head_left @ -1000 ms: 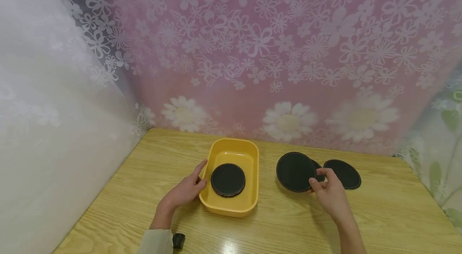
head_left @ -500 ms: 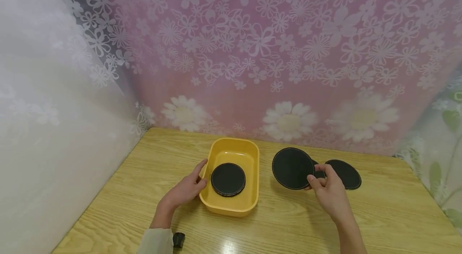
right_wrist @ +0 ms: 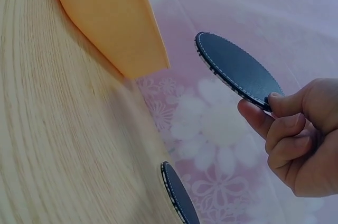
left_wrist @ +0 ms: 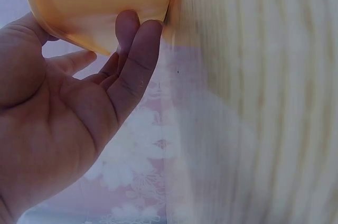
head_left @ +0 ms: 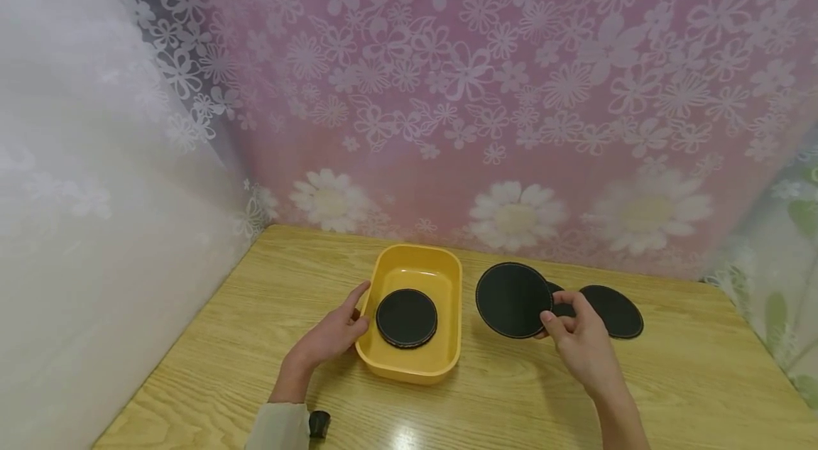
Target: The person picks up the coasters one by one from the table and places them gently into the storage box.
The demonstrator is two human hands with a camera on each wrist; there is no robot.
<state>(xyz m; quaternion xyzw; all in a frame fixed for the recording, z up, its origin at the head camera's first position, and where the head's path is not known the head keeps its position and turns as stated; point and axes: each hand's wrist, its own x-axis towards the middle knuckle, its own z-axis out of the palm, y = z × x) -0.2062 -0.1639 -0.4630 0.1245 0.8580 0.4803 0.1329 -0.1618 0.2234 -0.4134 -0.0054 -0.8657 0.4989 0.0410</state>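
The right hand (head_left: 580, 345) pinches a black disc (head_left: 511, 301) aloft, right of the yellow box (head_left: 409, 373); the left hand (head_left: 327, 340), fingers parted, touches its left side. Loading, I'd say: next needs clearing the rim, lowering onto the inner disc (head_left: 406, 318)

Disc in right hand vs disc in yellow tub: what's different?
Support: the held disc is pinched by the right hand, off the table; the tub disc rests inside the yellow tub.
Pose: the held disc is tilted; the tub disc lies roughly flat.
Apparent size: the held disc looks larger than the tub disc in the head view.
Shared: both round and black.
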